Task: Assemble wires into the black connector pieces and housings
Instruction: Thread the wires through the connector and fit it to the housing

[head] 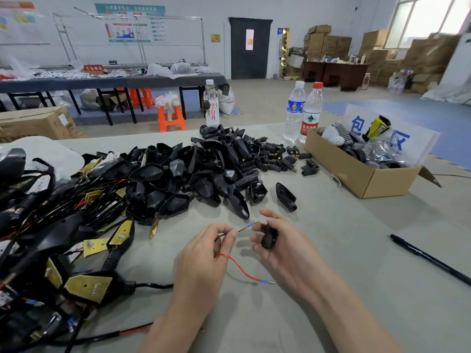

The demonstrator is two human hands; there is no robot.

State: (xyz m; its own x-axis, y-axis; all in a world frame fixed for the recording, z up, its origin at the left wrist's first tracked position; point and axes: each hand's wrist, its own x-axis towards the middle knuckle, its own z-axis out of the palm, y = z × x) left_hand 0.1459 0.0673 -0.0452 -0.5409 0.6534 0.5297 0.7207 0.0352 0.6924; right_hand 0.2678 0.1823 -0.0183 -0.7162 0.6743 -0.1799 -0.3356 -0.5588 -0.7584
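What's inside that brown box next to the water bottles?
The cardboard box holds a white rounded piece, a yellow-and-black packet and shiny black round parts. Whatever lies beneath them is covered, so the bottom cannot be seen.

On my surface stands an open cardboard box, and I describe the other places from it. A white sign with blue characters leans at the back of the box. Just left of the box stand a blue-label bottle and a red-cap bottle, side by side. Further left stands a third bottle with red characters. Nearer to me than the box lies a black pen. Far behind the box I see a dark door and stacked cartons. Far behind and left of it is an orange stool.
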